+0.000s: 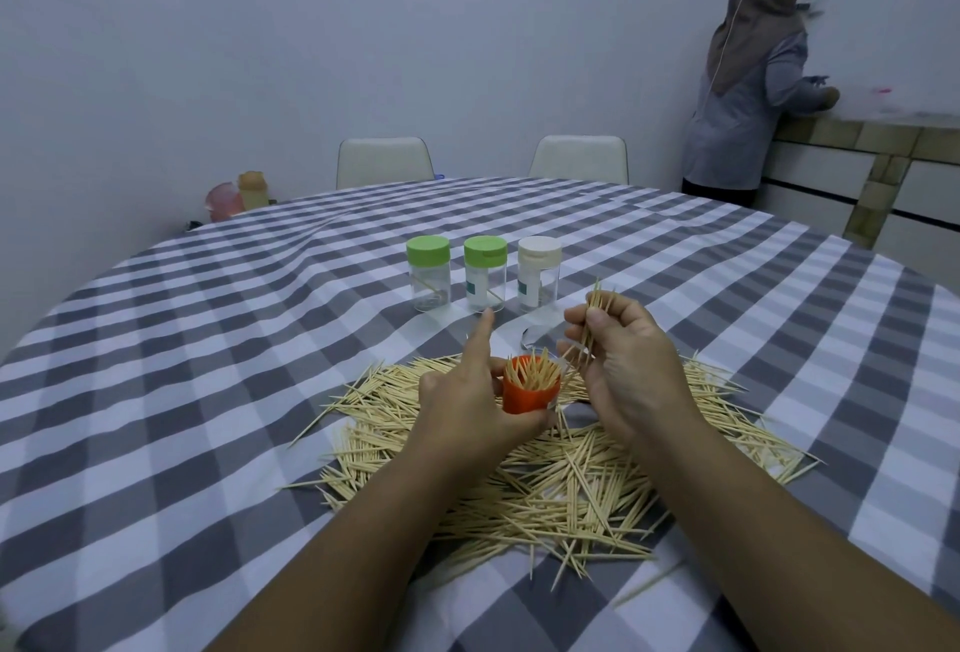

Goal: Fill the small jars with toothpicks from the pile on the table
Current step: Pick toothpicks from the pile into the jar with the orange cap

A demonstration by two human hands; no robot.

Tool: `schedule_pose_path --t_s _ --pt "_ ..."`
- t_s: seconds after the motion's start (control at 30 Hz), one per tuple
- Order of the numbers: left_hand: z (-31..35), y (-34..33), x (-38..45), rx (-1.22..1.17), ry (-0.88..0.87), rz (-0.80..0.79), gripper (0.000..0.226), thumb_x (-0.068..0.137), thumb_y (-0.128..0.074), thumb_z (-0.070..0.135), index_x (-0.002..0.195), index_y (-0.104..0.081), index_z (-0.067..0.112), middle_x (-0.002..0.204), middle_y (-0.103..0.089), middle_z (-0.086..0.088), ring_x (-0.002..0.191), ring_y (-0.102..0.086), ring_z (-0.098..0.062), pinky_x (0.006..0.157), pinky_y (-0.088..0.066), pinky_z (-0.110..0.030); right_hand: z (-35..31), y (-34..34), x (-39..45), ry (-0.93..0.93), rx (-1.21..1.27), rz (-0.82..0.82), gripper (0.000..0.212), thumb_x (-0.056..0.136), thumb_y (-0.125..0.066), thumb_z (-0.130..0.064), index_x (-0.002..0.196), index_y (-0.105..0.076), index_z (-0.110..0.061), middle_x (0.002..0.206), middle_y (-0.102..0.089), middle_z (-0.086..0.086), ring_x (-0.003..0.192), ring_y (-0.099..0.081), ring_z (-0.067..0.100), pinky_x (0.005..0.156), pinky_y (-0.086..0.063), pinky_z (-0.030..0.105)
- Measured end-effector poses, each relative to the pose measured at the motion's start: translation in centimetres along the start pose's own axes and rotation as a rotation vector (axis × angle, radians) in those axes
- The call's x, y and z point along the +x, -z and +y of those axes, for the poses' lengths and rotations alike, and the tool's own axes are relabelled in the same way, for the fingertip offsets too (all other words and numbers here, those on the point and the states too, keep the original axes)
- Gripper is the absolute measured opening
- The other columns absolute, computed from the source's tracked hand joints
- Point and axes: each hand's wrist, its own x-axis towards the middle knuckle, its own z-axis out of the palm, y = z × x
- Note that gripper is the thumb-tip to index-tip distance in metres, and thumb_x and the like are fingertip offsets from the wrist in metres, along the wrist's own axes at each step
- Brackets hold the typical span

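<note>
Two bare forearms reach in from the bottom edge over a wide pile of pale wooden toothpicks [519,485] scattered flat on the grey-and-white checked tablecloth [182,391], the sticks lying in every direction.

The left hand [467,402] grasps a small jar with an orange collar [530,391], thumb and lower fingers curled round its body, while the index finger [480,334] sticks out straight and points away toward the far jars. The jar is held just above the pile, roughly upright with its mouth open toward the camera, and it is packed with toothpicks standing on end, tips fanning slightly outward.

The right hand [628,365] is just beside it, fingers curled to pinch a thin bundle of toothpicks [595,324]. The bundle's long axis runs nearly vertical, leaning a little, its upper tips above the fingers and its lower tips pointing down near the jar's rim.

Farther back stand three clear small jars in a row: two with green lids [427,250] [485,251] and one with a cream lid [539,251], all upright and capped, each with only a stray toothpick or so visible inside.

Beyond the table are two white chair backs [384,160], and a person in grey [748,95] stands at a counter [857,131] on the right.
</note>
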Motion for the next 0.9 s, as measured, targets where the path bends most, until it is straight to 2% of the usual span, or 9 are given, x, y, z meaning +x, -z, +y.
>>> schedule_pose_path --t_s 0.27,0.37,0.47,0.57,0.67,0.77,0.83,0.9 --pt "0.1 -0.1 0.0 -0.003 -0.001 -0.014 0.115 0.069 -0.079 0.049 0.149 0.003 0.041 0.126 -0.058 0.014 0.126 -0.035 -0.021 0.091 -0.020 -0.030 -0.2 -0.1 0.1 0.024 0.175 0.006 0.018 0.099 -0.039 -0.003 0.095 -0.055 -0.011 0.078 -0.061 0.005 0.068 -0.056 0.012 0.070 -0.051 0.029" --pt "0.3 -0.1 -0.2 -0.002 0.003 -0.017 0.113 0.071 -0.078 0.048 0.149 0.004 0.041 0.127 -0.057 0.013 0.128 -0.031 -0.022 0.090 -0.018 -0.031 0.3 -0.2 -0.2 0.008 0.117 -0.044 0.016 0.099 -0.040 -0.004 0.100 -0.055 -0.009 0.078 -0.063 0.005 0.071 -0.060 0.014 0.077 -0.052 0.032" --pt "0.2 -0.2 -0.1 0.010 0.003 -0.013 0.113 0.071 -0.077 0.049 0.149 0.005 0.041 0.126 -0.058 0.014 0.128 -0.031 -0.023 0.090 -0.018 -0.031 0.9 -0.5 -0.4 0.012 0.010 -0.091 0.015 0.098 -0.042 -0.005 0.101 -0.055 -0.012 0.078 -0.066 0.003 0.081 -0.065 0.019 0.076 -0.053 0.033" --pt "0.0 -0.2 -0.1 0.019 -0.008 -0.001 0.113 0.070 -0.076 0.051 0.149 0.005 0.040 0.123 -0.060 0.016 0.127 -0.034 -0.022 0.090 -0.017 -0.030 1.2 -0.5 -0.5 0.013 -0.108 -0.119 0.014 0.098 -0.044 -0.010 0.098 -0.057 -0.016 0.082 -0.070 0.004 0.096 -0.065 0.027 0.084 -0.054 0.049" --pt "0.0 -0.1 -0.1 0.010 0.008 0.026 0.112 0.071 -0.077 0.049 0.149 0.003 0.039 0.125 -0.059 0.014 0.129 -0.033 -0.024 0.089 -0.017 -0.030 1.3 -0.4 -0.8 0.032 -0.210 -0.118 0.012 0.097 -0.046 -0.011 0.098 -0.057 -0.016 0.092 -0.072 0.010 0.098 -0.065 0.026 0.092 -0.048 0.057" --pt "-0.2 -0.1 0.1 0.004 0.015 0.033 0.112 0.070 -0.078 0.049 0.150 0.001 0.038 0.124 -0.059 0.015 0.130 -0.034 -0.023 0.090 -0.018 -0.031 1.2 -0.5 -0.9 0.086 -0.227 -0.125 0.010 0.096 -0.048 -0.011 0.101 -0.056 -0.015 0.093 -0.073 0.009 0.098 -0.066 0.020 0.094 -0.049 0.047" --pt "-0.2 -0.2 0.2 0.009 0.014 0.026 0.113 0.070 -0.078 0.050 0.149 0.002 0.039 0.122 -0.059 0.016 0.129 -0.033 -0.023 0.090 -0.019 -0.031 0.9 -0.5 -0.9 0.141 -0.220 -0.135 0.010 0.096 -0.048 -0.012 0.101 -0.056 -0.016 0.092 -0.073 0.007 0.098 -0.067 0.016 0.090 -0.049 0.034" --pt "-0.2 -0.2 0.2 0.018 0.012 0.020 0.113 0.070 -0.077 0.051 0.149 0.003 0.040 0.122 -0.059 0.017 0.128 -0.033 -0.023 0.090 -0.018 -0.031 0.9 -0.3 -0.9 0.165 -0.228 -0.146 0.011 0.096 -0.048 -0.013 0.102 -0.056 -0.018 0.090 -0.073 0.005 0.098 -0.067 0.015 0.087 -0.048 0.028"
